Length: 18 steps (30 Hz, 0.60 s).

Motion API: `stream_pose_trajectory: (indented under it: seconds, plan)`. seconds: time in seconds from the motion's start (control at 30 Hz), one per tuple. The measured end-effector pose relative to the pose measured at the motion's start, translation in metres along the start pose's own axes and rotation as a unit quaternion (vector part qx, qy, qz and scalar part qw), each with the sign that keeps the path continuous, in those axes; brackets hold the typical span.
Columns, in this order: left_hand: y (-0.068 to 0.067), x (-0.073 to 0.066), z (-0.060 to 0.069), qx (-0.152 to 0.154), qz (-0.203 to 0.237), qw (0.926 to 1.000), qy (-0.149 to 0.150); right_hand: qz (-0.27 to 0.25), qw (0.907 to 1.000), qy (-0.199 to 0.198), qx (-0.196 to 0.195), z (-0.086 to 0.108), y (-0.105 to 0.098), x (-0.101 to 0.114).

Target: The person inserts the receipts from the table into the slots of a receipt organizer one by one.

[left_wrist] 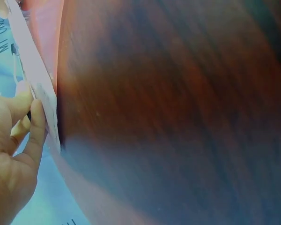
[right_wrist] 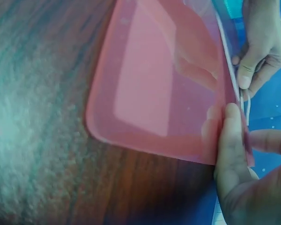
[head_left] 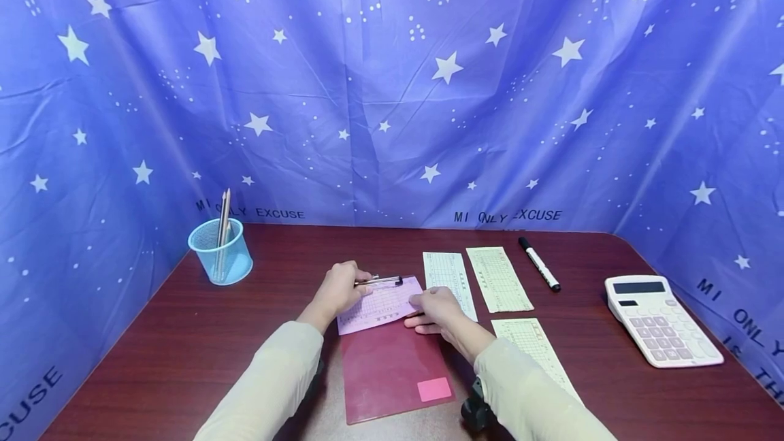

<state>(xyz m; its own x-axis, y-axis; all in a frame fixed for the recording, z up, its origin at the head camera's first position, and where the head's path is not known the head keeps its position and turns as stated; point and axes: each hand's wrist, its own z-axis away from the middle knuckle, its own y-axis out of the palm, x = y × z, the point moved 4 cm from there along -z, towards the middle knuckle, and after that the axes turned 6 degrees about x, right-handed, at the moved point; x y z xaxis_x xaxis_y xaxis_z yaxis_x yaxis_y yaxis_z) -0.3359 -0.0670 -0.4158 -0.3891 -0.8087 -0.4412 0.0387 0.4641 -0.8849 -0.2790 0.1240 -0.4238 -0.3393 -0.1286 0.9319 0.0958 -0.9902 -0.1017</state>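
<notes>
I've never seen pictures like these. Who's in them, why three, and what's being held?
No robot here: you're seeing a person's bare left hand and right hand. The big picture comes from a camera on the head, looking forward and down; the other two come from cameras on each wrist. The left hand grips a red clipboard near its metal clip, and the right hand holds a purple form by its right edge. Also on the table: a blue cup of pencils, three printed slips, a marker and a calculator.
</notes>
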Motion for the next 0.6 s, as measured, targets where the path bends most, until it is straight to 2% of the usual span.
stream_pose_trajectory:
  seconds: [0.13,0.27,0.5,0.6]
  plan:
    - [0.000,0.001,0.001,-0.002,-0.002,1.0000,-0.002,0.014,0.9996,-0.009,0.023,0.006,-0.004,0.003]
    - [0.001,0.000,0.003,-0.007,-0.010,0.9999,0.005,0.040,0.9981,-0.022,0.040,0.016,-0.017,0.009]
    - [0.000,-0.001,0.004,-0.009,-0.024,0.9996,0.006,0.103,0.9899,-0.070,0.068,0.025,-0.069,0.016]
    - [0.001,-0.001,0.003,-0.007,-0.023,0.9997,0.005,0.135,0.9848,-0.076,0.078,0.031,-0.094,0.018]
